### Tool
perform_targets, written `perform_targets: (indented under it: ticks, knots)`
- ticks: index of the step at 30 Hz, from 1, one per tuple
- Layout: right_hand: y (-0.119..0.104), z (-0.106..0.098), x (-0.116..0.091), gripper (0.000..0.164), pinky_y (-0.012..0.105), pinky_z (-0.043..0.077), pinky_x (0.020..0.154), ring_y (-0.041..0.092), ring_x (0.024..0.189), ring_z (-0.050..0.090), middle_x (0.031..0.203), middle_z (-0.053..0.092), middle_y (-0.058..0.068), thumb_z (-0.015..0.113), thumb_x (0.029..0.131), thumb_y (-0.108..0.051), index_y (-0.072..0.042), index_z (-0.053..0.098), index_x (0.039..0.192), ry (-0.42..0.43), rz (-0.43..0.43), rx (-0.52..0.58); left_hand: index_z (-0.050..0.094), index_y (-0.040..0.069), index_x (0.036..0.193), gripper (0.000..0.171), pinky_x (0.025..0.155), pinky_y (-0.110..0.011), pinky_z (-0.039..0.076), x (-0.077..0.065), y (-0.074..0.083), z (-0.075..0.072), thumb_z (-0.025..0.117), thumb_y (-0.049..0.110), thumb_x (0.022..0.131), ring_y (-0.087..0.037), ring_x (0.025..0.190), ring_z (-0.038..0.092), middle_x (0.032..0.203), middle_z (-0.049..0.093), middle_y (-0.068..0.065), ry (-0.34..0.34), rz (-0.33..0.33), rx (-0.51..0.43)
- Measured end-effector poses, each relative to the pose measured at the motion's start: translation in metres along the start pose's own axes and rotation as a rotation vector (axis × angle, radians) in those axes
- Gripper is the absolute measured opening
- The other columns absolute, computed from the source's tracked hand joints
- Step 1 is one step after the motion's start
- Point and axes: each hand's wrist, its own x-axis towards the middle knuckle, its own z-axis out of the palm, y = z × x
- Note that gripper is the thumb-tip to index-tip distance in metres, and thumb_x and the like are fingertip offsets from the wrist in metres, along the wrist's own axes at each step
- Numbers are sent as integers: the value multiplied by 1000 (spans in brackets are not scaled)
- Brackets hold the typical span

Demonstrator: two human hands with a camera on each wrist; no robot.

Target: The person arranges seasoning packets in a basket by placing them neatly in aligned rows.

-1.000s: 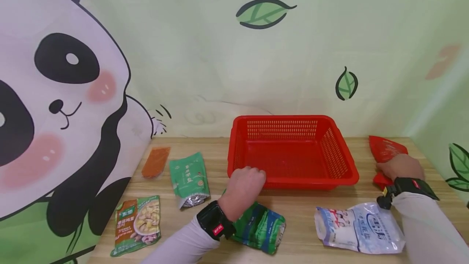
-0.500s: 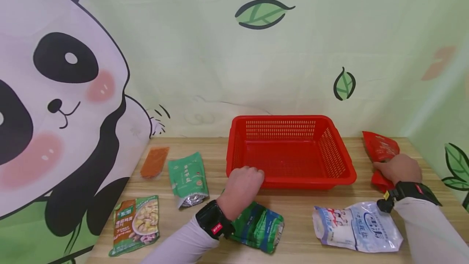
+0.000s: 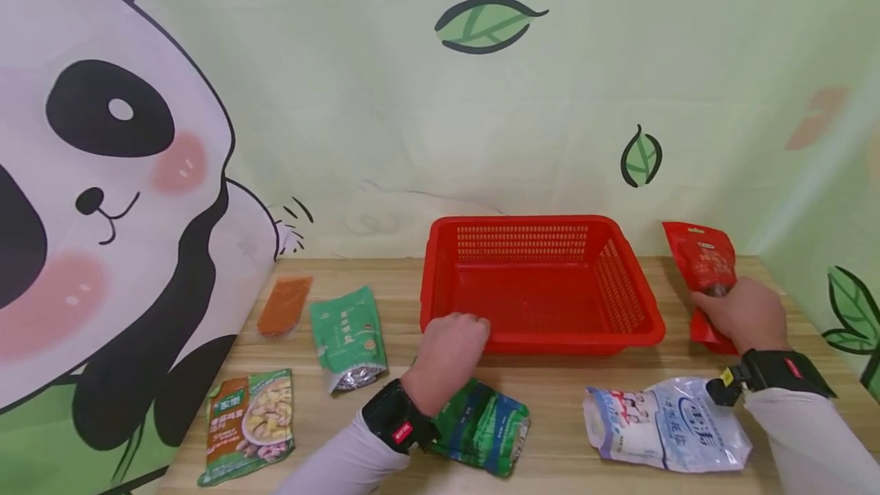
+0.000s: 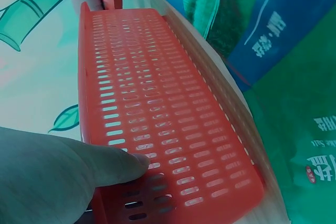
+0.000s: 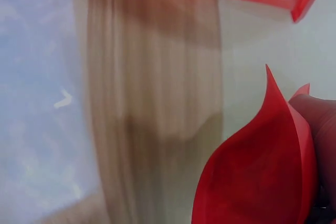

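Observation:
My left hand (image 3: pixel 448 354) holds the near left rim of a red plastic basket (image 3: pixel 543 344). In the left wrist view its thumb (image 4: pixel 118 165) presses on the slotted outer wall, while the other fingers go over the rim out of sight. On the right, my right hand (image 3: pixel 748 315) grips a red pouch (image 3: pixel 704 254) around its middle, and the pouch stands tilted with its top end raised. The right wrist view shows the pouch's red side (image 5: pixel 252 177) bulging close to the camera, most of the hand cut off at the frame's edge.
A green and blue pouch (image 3: pixel 491 430) lies below my left wrist. Near my right forearm is a white and blue bag (image 3: pixel 677 426). To the left are a green pouch (image 3: pixel 351 334), an orange packet (image 3: pixel 285 305) and a brown-green packet (image 3: pixel 249 426). A printed curtain (image 3: pixel 550 113) hangs behind.
My right hand has shifted slightly left and lifted the red pouch's upper end, so its front faces the camera more. The left hand stays at the basket rim.

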Motion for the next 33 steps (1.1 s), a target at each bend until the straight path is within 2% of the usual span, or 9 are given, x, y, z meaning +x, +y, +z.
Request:
perform_targets:
  ticks: [7, 14, 22, 33]
  knots:
    - [-17, -8, -11, 67, 38, 49, 61, 41, 83, 56, 101, 63, 33, 72, 90, -41, 17, 53, 117, 65, -108, 18, 72, 17, 90, 16, 57, -27, 54, -3, -2, 2, 84, 26, 86, -12, 67, 63, 71, 67, 4, 18, -31, 5]
    - [-29, -12, -27, 71, 47, 58, 70, 42, 84, 59, 111, 64, 34, 74, 89, -42, 15, 53, 126, 130, -143, 57, 73, 17, 95, 17, 61, -28, 57, -3, -2, 2, 84, 26, 85, -12, 69, 64, 75, 69, 4, 32, -22, -17]
    - [-46, -22, -45, 70, 48, 58, 65, 43, 81, 61, 104, 65, 35, 75, 88, -43, 15, 54, 121, 179, -214, 56, 73, 16, 95, 17, 61, -26, 56, -2, -2, 2, 84, 25, 86, -12, 69, 64, 74, 69, 4, 24, -13, -24]
    - [-71, -28, -69, 70, 51, 60, 64, 45, 81, 63, 105, 65, 35, 78, 88, -40, 14, 51, 125, 198, -311, 99, 73, 16, 98, 22, 62, -25, 56, 0, -2, 1, 86, 27, 84, -12, 68, 62, 76, 70, 3, 4, -18, -37]
